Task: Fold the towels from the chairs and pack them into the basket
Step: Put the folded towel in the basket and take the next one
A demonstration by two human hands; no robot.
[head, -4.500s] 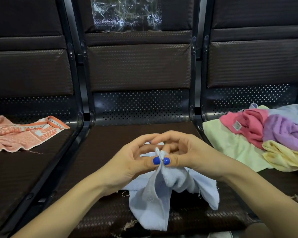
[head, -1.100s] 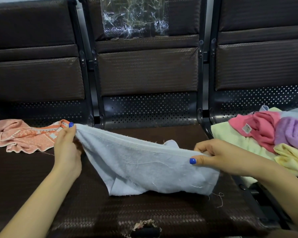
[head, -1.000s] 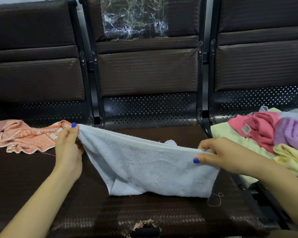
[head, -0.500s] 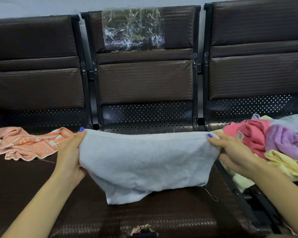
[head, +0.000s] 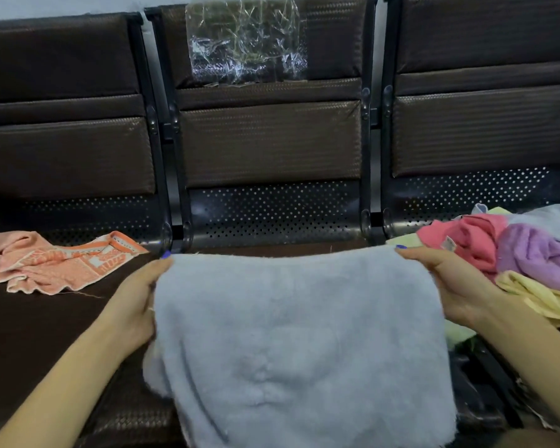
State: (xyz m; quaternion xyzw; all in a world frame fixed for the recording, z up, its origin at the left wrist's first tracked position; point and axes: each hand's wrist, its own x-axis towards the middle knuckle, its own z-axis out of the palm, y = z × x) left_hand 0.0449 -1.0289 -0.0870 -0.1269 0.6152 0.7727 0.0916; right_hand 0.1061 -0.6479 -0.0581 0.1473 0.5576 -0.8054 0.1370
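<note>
Two hands — left hand [head: 133, 305] and right hand [head: 459, 286] — pinch the pale blue towel [head: 298, 344] by its top corners above the middle chair seat; soft, light, limp — corners seem the best hold.

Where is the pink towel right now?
In the head view, the pink towel lies in the pile on the right chair seat, beside the purple towel and just beyond the right hand.
</note>
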